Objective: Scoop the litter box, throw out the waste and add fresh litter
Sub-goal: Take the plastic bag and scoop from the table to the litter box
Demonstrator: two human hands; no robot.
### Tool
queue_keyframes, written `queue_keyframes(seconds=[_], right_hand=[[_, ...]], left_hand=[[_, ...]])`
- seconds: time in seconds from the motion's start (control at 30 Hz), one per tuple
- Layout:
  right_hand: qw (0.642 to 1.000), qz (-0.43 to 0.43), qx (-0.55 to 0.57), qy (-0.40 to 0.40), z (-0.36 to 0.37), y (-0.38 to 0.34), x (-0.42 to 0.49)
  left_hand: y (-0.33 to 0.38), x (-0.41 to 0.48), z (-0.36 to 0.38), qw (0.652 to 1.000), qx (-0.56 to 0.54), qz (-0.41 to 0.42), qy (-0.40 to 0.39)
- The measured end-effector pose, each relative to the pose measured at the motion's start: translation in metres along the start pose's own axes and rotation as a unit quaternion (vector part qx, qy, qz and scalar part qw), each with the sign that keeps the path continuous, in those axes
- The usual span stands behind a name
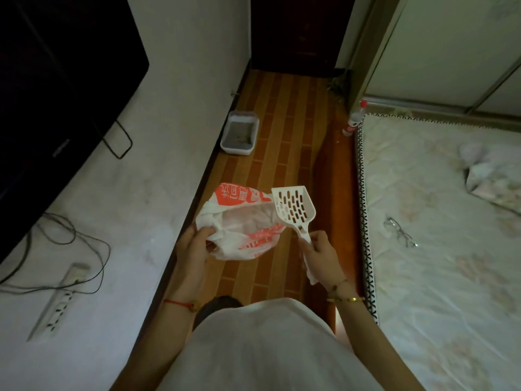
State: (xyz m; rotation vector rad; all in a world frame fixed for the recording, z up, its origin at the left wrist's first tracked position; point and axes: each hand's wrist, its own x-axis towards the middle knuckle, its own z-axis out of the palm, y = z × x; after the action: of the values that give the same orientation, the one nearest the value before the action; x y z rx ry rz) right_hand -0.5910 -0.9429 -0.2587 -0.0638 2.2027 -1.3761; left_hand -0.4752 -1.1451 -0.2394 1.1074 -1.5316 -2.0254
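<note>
My left grip [194,244] pinches the bag [239,221] rim; my right grip [318,255] clamps the scoop [293,207] handle. Box [239,133] sits well ahead. Risk: bag mouth sags, waste misses.

Single view only, head-worn wide-angle camera, looking forward and steeply down along narrow strip of wooden floor [282,131]. Wearer's own torso fills bottom edge; left hand [191,249] and right hand [321,255] close below lens, mid-frame. Litter box [240,133] farther ahead at floor's left edge. Bed [451,249] along floor's right edge. Edges bowed by lens.
</note>
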Motion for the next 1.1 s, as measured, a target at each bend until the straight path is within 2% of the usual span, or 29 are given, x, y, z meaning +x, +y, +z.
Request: queue_keyframes(seconds=[0.17, 0.4, 0.6, 0.77, 0.97, 1.1], right_hand=[[1.000, 0.002, 0.006, 0.010, -0.021, -0.022, 0.069], [0.999, 0.013, 0.016, 0.038, -0.036, -0.052, 0.185], [0.998, 0.020, 0.016, 0.051, -0.053, -0.103, 0.297], [0.998, 0.016, -0.002, 0.059, -0.061, -0.155, 0.393], [0.998, 0.024, -0.001, 0.051, -0.059, -0.196, 0.471], [0.999, 0.037, 0.004, 0.031, -0.059, -0.216, 0.521]], left_hand=[[0.009, 0.069, 0.047, 0.999, 0.000, -0.023, 0.022], [0.030, 0.190, 0.118, 0.999, 0.034, -0.034, 0.002], [0.073, 0.295, 0.179, 0.999, -0.018, -0.042, 0.002], [0.107, 0.387, 0.216, 0.998, -0.021, -0.054, 0.008], [0.141, 0.467, 0.251, 0.998, -0.009, -0.069, -0.006], [0.158, 0.513, 0.270, 0.996, -0.025, -0.079, 0.014]])
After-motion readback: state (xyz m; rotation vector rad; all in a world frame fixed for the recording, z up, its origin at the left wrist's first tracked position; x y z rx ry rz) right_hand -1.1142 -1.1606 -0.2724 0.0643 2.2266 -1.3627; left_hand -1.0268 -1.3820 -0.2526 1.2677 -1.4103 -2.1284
